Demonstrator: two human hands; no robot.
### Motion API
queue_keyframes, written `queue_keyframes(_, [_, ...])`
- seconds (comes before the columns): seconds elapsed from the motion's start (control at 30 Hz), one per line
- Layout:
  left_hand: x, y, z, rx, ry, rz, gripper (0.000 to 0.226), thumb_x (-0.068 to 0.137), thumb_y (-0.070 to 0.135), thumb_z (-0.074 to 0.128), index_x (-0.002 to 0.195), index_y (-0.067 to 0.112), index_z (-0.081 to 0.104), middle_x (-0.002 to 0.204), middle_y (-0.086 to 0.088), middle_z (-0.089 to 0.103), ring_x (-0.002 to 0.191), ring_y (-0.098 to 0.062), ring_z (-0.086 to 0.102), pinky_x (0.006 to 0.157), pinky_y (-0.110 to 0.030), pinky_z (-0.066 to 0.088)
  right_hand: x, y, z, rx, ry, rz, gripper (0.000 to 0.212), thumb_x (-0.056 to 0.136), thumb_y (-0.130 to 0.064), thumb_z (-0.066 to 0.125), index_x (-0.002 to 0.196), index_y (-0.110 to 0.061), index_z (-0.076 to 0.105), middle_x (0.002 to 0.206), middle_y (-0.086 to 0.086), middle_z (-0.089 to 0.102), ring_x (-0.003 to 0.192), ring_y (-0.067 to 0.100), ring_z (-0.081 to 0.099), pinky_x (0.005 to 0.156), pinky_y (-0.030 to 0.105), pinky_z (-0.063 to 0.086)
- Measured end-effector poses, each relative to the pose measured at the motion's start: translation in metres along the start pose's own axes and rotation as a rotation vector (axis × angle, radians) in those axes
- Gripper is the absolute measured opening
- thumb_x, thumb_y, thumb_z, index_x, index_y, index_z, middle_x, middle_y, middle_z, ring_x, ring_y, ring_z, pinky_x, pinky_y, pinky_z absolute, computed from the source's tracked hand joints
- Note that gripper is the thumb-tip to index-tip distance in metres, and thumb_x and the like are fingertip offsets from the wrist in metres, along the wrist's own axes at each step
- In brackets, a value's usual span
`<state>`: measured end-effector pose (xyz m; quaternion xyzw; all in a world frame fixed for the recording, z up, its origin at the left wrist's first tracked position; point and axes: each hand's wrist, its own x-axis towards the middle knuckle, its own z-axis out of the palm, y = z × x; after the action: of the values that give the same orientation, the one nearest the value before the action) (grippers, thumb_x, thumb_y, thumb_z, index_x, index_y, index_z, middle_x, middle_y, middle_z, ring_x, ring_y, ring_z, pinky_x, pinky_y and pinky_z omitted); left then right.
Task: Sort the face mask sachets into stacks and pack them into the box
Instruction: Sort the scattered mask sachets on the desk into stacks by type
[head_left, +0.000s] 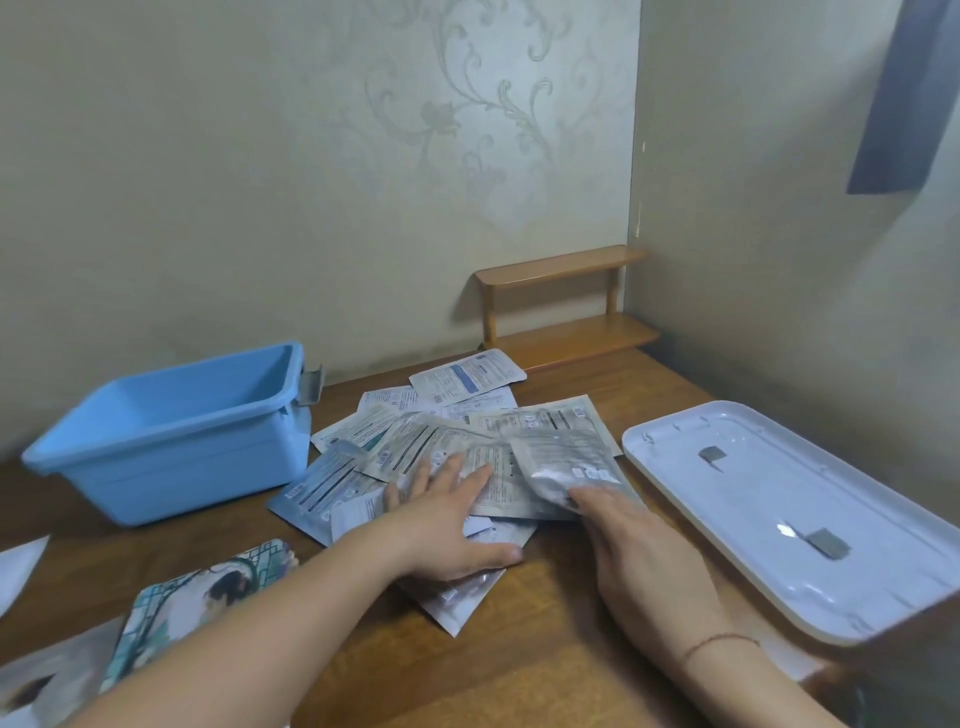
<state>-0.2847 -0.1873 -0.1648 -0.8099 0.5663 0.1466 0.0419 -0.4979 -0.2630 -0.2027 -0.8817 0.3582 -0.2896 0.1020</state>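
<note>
Loosely fanned across the middle of the bench, the face mask sachets lie in an overlapping heap: flat, silvery-white foil packets printed with small grey text, one at the back edge carrying a blue band. The left hand lies flat on the heap with its fingers spread straight, pressing on the packets. The right hand reaches in beside it, and its fingers pinch the near edge of a crinkled sachet that lies tilted on top of the pile. The blue box stands empty near the bench's left edge, just beside the heap. A white lid lies upside down at the right edge. A small wooden shelf stands in the back corner.
</note>
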Motion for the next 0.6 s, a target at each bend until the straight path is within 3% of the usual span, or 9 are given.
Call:
queue_keyframes(0.07, [-0.011,0.002,0.008,0.016,0.020,0.061,0.096,0.071,0.088,0.036,0.145,0.053,-0.015,0.159,0.013,-0.025,0.143,-0.026,-0.030,0.113,-0.063,-0.011,0.004,0.001,-0.006,0.174,0.135,0.098,0.033,0.099,-0.023,0.044,0.127,-0.034,0.057,0.116,-0.006,0.068,0.105,0.020,0.065,0.083,0.025,0.049])
queue_keyframes(0.13, [-0.027,0.006,0.016,0.026,0.017,0.130,0.087,0.074,0.087,0.032,0.140,0.058,-0.017,0.157,0.017,-0.027,0.142,-0.025,-0.034,0.113,-0.062,-0.013,0.016,0.002,-0.011,0.313,0.223,0.121,0.026,0.099,-0.023,0.044,0.117,-0.035,0.059,0.093,-0.010,0.067,0.082,0.004,0.065,0.065,0.005,0.042])
queue_keyframes(0.2, [-0.043,0.010,0.022,0.037,-0.010,0.199,0.082,0.076,0.085,0.031,0.137,0.062,-0.020,0.155,0.020,-0.030,0.140,-0.025,-0.036,0.112,-0.062,-0.015,0.034,-0.001,-0.012,0.391,0.235,0.119,0.023,0.100,-0.024,0.043,0.109,-0.037,0.059,0.083,-0.014,0.062,0.073,-0.005,0.059,0.056,0.003,0.039])
queue_keyframes(0.27, [-0.057,0.015,0.026,0.045,-0.048,0.276,0.079,0.078,0.085,0.030,0.134,0.065,-0.022,0.153,0.023,-0.033,0.139,-0.025,-0.039,0.110,-0.062,-0.016,0.051,-0.007,-0.009,0.396,0.140,0.117,0.025,0.101,-0.023,0.043,0.116,-0.033,0.061,0.090,-0.013,0.064,0.076,0.002,0.059,0.060,0.007,0.041])
queue_keyframes(0.37, [-0.070,0.019,0.028,0.064,-0.143,0.370,0.076,0.083,0.080,0.034,0.134,0.065,-0.021,0.150,0.024,-0.037,0.136,-0.027,-0.042,0.109,-0.065,-0.016,0.070,-0.012,0.000,0.170,-0.102,0.126,0.028,0.100,-0.022,0.043,0.121,-0.020,0.061,0.111,0.003,0.068,0.098,0.025,0.061,0.079,0.033,0.049])
queue_keyframes(0.47, [-0.075,0.018,0.026,0.133,-0.228,0.424,0.081,0.091,0.058,0.051,0.138,0.062,-0.014,0.151,0.026,-0.033,0.140,-0.028,-0.035,0.110,-0.066,-0.011,0.075,-0.018,0.004,-0.052,-0.327,0.051,0.024,0.093,-0.019,0.045,0.110,-0.017,0.062,0.113,0.002,0.063,0.109,0.025,0.056,0.089,0.037,0.048])
queue_keyframes(0.53, [-0.077,0.011,0.018,0.091,-0.234,0.464,0.083,0.090,0.054,0.057,0.139,0.063,-0.010,0.151,0.031,-0.028,0.145,-0.025,-0.026,0.111,-0.063,-0.005,0.077,-0.023,0.004,-0.125,-0.326,-0.007,0.032,0.087,-0.014,0.047,0.116,-0.017,0.060,0.119,0.001,0.058,0.118,0.024,0.049,0.097,0.035,0.043])
queue_keyframes(0.6, [-0.074,-0.002,0.000,-0.043,-0.175,0.449,0.079,0.086,0.071,0.049,0.140,0.063,-0.008,0.154,0.031,-0.020,0.146,-0.014,-0.018,0.112,-0.052,-0.004,0.076,-0.031,0.003,-0.115,-0.219,-0.080,0.045,0.087,-0.015,0.051,0.131,-0.022,0.054,0.138,-0.002,0.050,0.134,0.021,0.037,0.108,0.033,0.034])
